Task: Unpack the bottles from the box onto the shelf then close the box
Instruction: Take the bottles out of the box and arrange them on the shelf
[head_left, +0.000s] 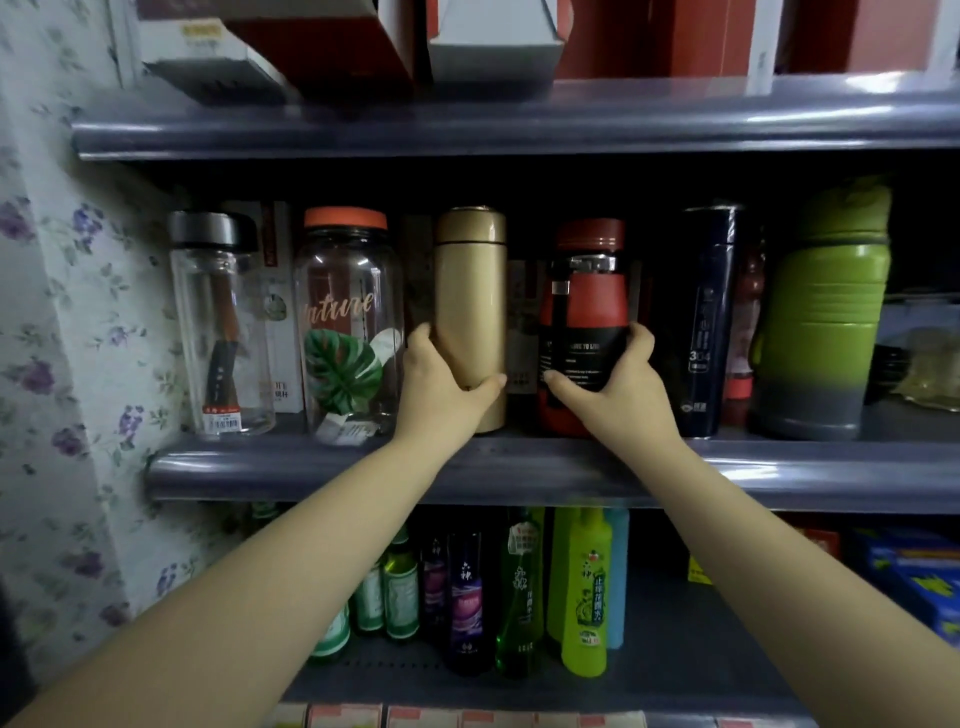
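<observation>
Placement of two bottles on the middle shelf (467, 467), head view. The left hand (441, 384) wraps the lower body of the gold flask (470, 312), thumb across the front and fingers (418, 335) curled round the far left side; the right hand (618, 387) clasps the red bottle (584, 332) in mirror fashion, thumb on the black label band, fingers closed round the right flank. Both bottles stand upright near the front of the shelf, just beside each other with a narrow gap, between the clear jar (348, 322) with the orange lid on the left and the dark blue flask (706, 322) on the right; whether their bases bear fully on the shelf cannot be told. The gold flask appears to be rigid metal with a smooth satin wall, likely slippery and moderately light if empty; being tall and slender it would tip easily, so a low-to-middle encircling grip suits it. The red bottle is broader below and tapered above, with a clasp at the neck; its body offers the surest hold, the lid hardware the poorest. Glass neighbours stand close, so lateral sliding calls for care. The box is not in view.
</observation>
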